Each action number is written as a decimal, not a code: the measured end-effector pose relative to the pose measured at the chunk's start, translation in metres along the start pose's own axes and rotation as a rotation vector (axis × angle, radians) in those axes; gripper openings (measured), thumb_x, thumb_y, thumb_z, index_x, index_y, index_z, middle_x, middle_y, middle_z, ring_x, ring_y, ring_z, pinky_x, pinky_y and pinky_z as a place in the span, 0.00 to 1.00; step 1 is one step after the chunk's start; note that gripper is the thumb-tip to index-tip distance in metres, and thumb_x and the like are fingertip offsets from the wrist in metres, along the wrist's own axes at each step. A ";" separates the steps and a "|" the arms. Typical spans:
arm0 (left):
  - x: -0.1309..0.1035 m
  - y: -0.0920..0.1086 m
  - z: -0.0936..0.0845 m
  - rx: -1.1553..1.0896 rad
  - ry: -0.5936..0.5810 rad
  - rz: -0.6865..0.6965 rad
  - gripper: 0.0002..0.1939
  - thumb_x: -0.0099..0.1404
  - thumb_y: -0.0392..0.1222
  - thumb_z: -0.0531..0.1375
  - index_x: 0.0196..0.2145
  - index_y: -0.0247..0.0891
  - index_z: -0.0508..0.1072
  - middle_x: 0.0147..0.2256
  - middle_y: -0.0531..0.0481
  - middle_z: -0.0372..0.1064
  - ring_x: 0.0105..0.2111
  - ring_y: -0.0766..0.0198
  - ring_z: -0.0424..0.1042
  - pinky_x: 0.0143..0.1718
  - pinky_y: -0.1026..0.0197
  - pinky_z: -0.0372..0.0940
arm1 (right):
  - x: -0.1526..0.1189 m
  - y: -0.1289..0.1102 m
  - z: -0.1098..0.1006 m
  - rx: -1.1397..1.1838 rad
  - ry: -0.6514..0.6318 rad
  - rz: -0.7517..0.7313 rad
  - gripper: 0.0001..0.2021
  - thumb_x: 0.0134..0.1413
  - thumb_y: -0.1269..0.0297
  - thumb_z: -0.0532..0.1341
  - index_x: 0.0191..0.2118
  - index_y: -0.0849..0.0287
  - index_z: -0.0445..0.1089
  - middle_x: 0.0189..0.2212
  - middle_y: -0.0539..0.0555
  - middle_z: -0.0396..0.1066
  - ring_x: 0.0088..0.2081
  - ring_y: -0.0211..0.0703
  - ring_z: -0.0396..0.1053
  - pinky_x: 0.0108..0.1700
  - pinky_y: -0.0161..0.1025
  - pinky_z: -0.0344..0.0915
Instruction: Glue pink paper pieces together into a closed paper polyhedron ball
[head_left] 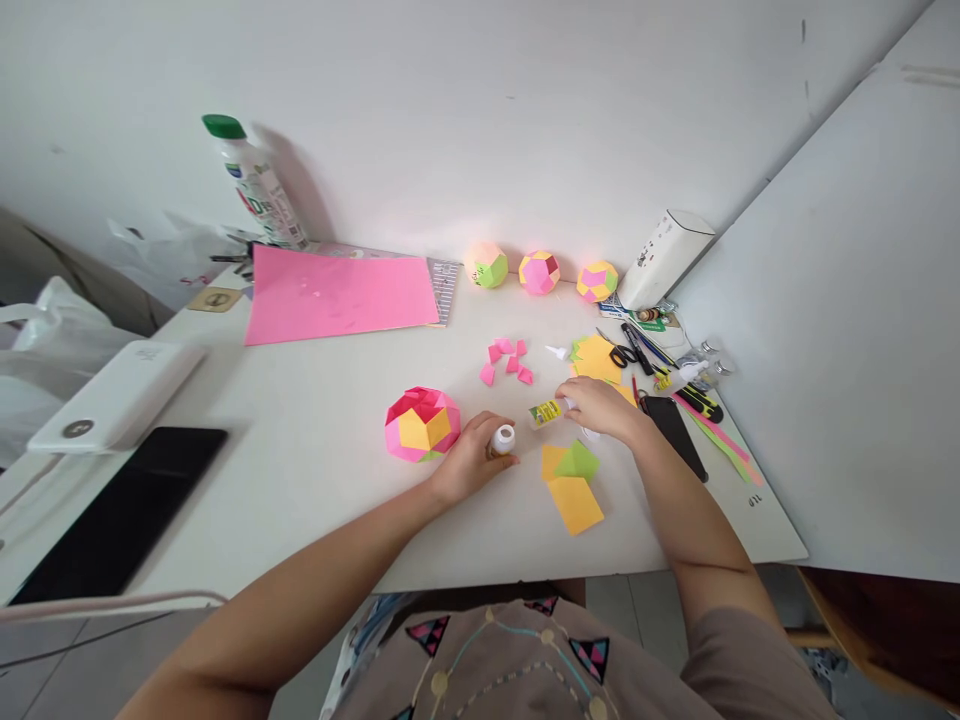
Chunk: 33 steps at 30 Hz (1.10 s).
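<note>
My left hand (469, 460) is closed around a small bottle (503, 438), whose round white neck faces up. In my right hand (600, 408) is a small glue bottle (545, 412) with a yellow label, tipped on its side, its base toward my left hand. Beside my left hand stands a pink and yellow folded-paper ball (423, 425), open at the top. Small pink paper pieces (513, 362) lie scattered beyond my hands. A white pointed nozzle (556, 352) rests near them. Yellow and green paper sheets (576, 503) lie just below my right hand.
Finished paper balls (539, 272) line the wall. Scissors (622, 355), pens and a dark phone (675, 436) are at the right, by a white cylinder (666, 260). Pink sheets (341, 293), a green-capped bottle (255, 182), a white power bank (116, 395) and a black tablet (124, 510) occupy the left.
</note>
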<state>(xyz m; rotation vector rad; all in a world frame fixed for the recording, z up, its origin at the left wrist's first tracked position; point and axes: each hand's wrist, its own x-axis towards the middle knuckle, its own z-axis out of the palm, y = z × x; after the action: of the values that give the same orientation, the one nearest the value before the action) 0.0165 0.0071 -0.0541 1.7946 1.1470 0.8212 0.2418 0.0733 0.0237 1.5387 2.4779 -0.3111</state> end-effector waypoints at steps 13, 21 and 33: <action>-0.032 0.020 0.014 0.406 0.337 0.388 0.36 0.64 0.45 0.60 0.63 0.36 0.46 0.54 0.31 0.59 0.56 0.45 0.61 0.51 0.44 0.64 | -0.076 -0.021 -0.048 0.269 -0.043 -0.236 0.15 0.56 0.59 0.60 0.46 0.59 0.73 0.37 0.57 0.77 0.34 0.45 0.72 0.35 0.37 0.61; -0.042 0.037 0.016 0.459 0.267 0.596 0.18 0.63 0.43 0.60 0.49 0.37 0.64 0.35 0.43 0.73 0.35 0.55 0.72 0.36 0.53 0.67 | -0.075 -0.069 -0.028 0.219 0.065 -0.335 0.11 0.57 0.56 0.58 0.36 0.59 0.70 0.18 0.48 0.67 0.22 0.37 0.62 0.28 0.33 0.51; -0.043 0.049 0.011 -0.127 -0.090 0.262 0.15 0.52 0.30 0.54 0.40 0.36 0.65 0.34 0.48 0.68 0.33 0.62 0.68 0.32 0.62 0.65 | -0.066 -0.081 -0.013 0.569 0.073 -0.356 0.04 0.49 0.65 0.61 0.31 0.58 0.66 0.19 0.44 0.63 0.21 0.31 0.57 0.25 0.29 0.53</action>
<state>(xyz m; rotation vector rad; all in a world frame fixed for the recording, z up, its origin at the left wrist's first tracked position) 0.0287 -0.0477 -0.0191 1.8786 0.7941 0.9322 0.1966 -0.0152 0.0602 1.2668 2.8746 -1.1174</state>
